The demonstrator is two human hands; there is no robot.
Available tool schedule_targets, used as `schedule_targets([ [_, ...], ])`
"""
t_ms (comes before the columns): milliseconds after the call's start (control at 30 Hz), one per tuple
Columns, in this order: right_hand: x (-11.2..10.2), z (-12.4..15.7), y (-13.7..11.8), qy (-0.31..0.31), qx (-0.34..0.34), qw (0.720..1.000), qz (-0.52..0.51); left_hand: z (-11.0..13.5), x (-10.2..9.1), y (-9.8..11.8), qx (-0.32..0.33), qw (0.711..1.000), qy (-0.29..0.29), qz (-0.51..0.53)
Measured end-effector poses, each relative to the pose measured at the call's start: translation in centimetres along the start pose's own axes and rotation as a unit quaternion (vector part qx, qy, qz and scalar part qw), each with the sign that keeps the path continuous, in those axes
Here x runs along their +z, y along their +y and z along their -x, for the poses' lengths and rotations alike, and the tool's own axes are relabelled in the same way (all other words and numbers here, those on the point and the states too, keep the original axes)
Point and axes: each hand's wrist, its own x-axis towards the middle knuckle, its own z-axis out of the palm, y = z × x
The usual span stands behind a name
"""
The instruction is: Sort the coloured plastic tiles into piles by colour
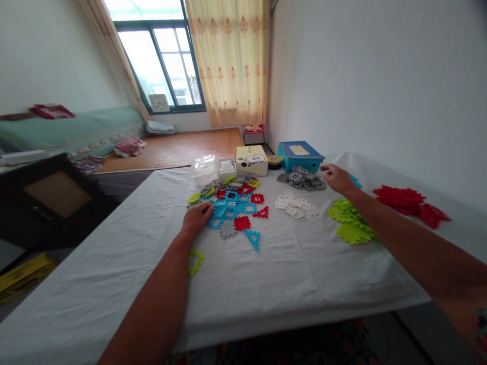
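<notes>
My left hand [196,219] rests at the left edge of a mixed pile of interlocking plastic pieces. Its fingers are closed together at a light-blue frame piece [216,213]; what they grip is hidden. Around it lie a red square piece [242,223], a blue triangle piece [253,239] and a lime-green ring-shaped piece [196,262]. On the far right, my right hand [337,178] hovers with fingers apart, seemingly holding nothing. It is beside a heap of grey pieces [302,179], and light-blue pieces [356,181] show partly behind its wrist.
White pieces [297,206], lime-green pieces [352,223] and red pieces [403,199] lie in separate heaps. Along the back stand a clear plastic container [204,170], a yellow box [251,161], a dark round tin [275,162] and a blue box [300,156]. A wall borders the right side.
</notes>
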Motion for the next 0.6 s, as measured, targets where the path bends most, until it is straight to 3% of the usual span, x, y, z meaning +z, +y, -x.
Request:
schedule_targets([
  [67, 1.8, 2.1, -5.1, -0.084, -0.091, 0.990, -0.069, 0.0, 0.0, 0.0, 0.001, 1.000, 0.002, -0.002],
  [167, 4.4, 6.7, -13.4, -0.208, -0.272, 0.929, -0.139, 0.2, 0.1, 0.0, 0.011, 1.000, 0.006, 0.002],
  [267, 6.6, 10.1, -19.0, -0.219, -0.366, 0.899, -0.098, 0.4, 0.1, 0.0, 0.019, 1.000, 0.011, 0.015],
  [433, 8.6, 10.3, -21.8, -0.229, -0.356, 0.906, 0.021, 0.4, 0.2, -0.1, 0.022, 1.000, 0.014, 0.010],
  [600, 7.2, 10.1, -23.1, -0.259, -0.323, 0.906, 0.091, 0.1, 0.4, -0.3, 0.019, 1.000, 0.003, -0.005],
])
